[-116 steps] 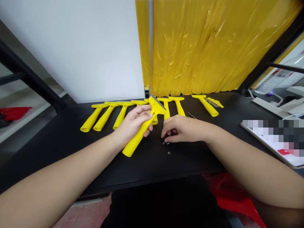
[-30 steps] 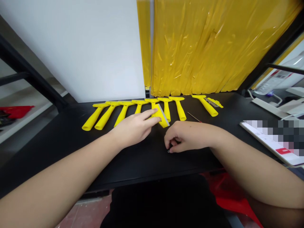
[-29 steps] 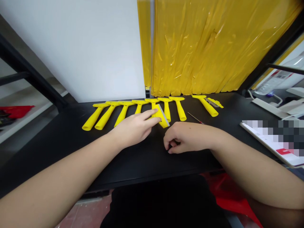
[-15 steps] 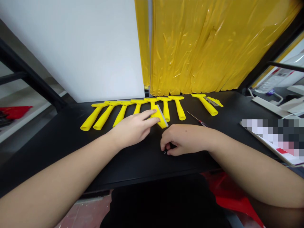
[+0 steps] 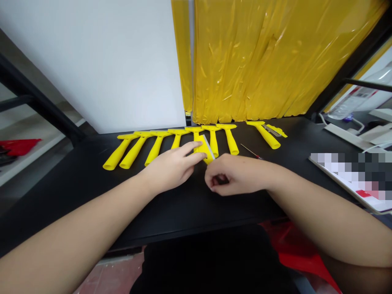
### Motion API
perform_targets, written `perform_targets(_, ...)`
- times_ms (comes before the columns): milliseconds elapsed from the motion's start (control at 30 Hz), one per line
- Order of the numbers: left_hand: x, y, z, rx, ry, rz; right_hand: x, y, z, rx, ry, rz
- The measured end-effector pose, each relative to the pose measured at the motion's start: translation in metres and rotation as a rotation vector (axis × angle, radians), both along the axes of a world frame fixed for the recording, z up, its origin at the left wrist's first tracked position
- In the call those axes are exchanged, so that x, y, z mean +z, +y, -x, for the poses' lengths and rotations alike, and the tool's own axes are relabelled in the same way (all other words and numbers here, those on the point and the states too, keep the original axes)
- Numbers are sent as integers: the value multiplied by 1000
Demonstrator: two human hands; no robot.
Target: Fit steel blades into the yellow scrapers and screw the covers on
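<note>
"Two forearms reach in over a black table (image 5: 171, 212), and red material (image 5: 294, 245) shows below its near edge. What is closest on it?"

"The right hand (image 5: 235, 173), curled low above the tabletop, thumb and forefinger pressed together at the tips. Whether they pinch something small, I cannot tell."

"And the left hand (image 5: 170, 167)?"

"Just beyond and to the left, palm down, index and middle fingers spread across the head of a yellow scraper (image 5: 206, 146). The tool lies slantwise on the table between the hands, its metal edge (image 5: 209, 147) angled toward the right hand, most of its handle hidden."

"Behind the hands?"

"A thin metal rod (image 5: 248, 150), red at its near end, sits past the right wrist. Seven more scrapers (image 5: 177, 139) line up side by side; one lone scraper (image 5: 268, 138) rests apart at right, near a grey blade (image 5: 272, 131)."

"Farthest back?"

"A white panel (image 5: 122, 61) at left, wrinkled yellow sheeting (image 5: 245, 61) at right."
</note>
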State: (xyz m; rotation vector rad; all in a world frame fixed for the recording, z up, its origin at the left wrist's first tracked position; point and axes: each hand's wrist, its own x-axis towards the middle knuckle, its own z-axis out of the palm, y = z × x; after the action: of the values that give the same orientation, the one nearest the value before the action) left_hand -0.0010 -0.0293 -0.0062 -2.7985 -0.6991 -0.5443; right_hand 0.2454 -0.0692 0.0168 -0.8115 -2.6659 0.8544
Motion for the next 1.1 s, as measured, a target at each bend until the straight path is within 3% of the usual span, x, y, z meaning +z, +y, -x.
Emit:
perform_targets(133,0,-1,-1,-19,-25,-21,-2,17,-11,-331,314,-140)
perform_targets(233,1,-3,-3,-22,-57,-51,-10,28,-12,-467,430,35)
perform_targets(333,2,-5,-4,-16,-69,-74,-16,32,-8,-498,493,297)
perform_targets(400,3,-7,-4,-12,-68,-93,-19,32,-5,-534,541,393)
perform_targets(767,5,-12,-7,4,-30,-170,-23,31,5,-561,756,599)
perform_targets(900,5,-13,-7,-10,-30,-195,-20,29,7,-611,737,700)
perform_targets(1100,3,-9,-5,-9,-78,-133,-15,31,-1,-552,673,662)
